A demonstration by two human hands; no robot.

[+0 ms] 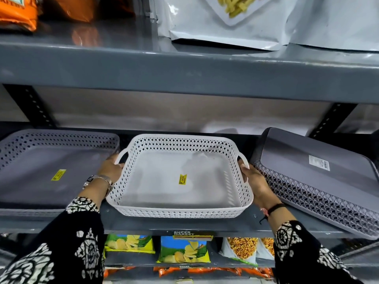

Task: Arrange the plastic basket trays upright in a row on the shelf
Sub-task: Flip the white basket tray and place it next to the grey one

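A white plastic basket tray [176, 193] with perforated walls and a yellow price sticker lies flat on the grey shelf [184, 225], open side up. My left hand [110, 167] grips its left handle and my right hand [254, 179] grips its right handle. A grey basket tray [51, 171] lies flat to the left, seemingly on a stack. To the right, a grey tray [320, 181] rests upside down and tilted, its lower right corner hanging past the shelf edge.
The shelf above [184, 64] holds orange snack bags [18, 13] and white pouches [225, 21]. Below, chip packets [182, 251] and snack packs [242, 249] fill the lower shelf. Black slotted brackets [34, 107] run at the back corners.
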